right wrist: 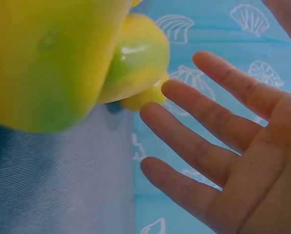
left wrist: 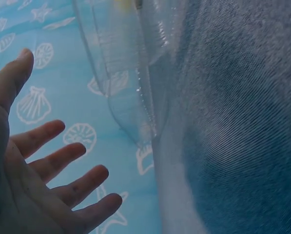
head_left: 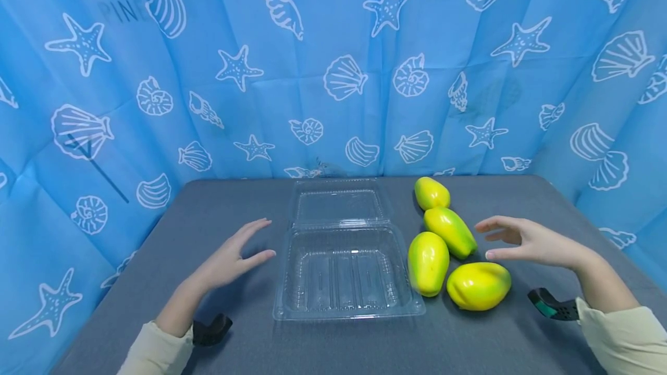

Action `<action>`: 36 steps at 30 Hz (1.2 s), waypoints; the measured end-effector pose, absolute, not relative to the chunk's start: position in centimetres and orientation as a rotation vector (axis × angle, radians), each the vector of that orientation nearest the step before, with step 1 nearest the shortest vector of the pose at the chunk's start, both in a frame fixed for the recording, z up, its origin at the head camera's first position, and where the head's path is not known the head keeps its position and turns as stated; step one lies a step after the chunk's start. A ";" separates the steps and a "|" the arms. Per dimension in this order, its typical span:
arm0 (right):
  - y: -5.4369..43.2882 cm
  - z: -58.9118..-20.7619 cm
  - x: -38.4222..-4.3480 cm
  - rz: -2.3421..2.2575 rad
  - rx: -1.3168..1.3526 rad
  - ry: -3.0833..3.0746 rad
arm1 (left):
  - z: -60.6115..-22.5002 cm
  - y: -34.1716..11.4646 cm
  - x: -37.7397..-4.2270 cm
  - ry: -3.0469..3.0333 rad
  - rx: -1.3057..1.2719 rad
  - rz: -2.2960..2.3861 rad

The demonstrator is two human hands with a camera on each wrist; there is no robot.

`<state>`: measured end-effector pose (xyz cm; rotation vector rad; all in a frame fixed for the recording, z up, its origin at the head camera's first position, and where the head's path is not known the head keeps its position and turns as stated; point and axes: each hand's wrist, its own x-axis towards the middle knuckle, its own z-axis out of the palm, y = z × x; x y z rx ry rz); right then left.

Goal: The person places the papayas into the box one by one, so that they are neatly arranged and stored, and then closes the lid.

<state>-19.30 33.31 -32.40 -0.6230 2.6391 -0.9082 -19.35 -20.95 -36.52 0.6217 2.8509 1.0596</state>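
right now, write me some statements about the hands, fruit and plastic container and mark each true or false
1. The clear container stands open. True.
2. Four fruits lie on the table. True.
3. The fruits are inside the container. False: they lie to its right.
4. Both hands grip something. False: the left hand and right hand hold nothing.
5. The left hand is left of the container. True.

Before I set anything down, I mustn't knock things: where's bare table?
Bare table: left of the clear container, beyond the left hand, and along the container's near side. Crowded: its right, with four fruits and the right hand.
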 end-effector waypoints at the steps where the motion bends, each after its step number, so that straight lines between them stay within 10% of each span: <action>1: 33.5 -32.6 -19.4 -0.915 -0.614 2.621 | -36.6 -20.9 -19.3 2.839 0.627 1.064; 36: 36.0 -36.4 -19.9 -1.098 -0.625 2.161 | -37.8 -19.3 -18.9 2.597 0.869 1.061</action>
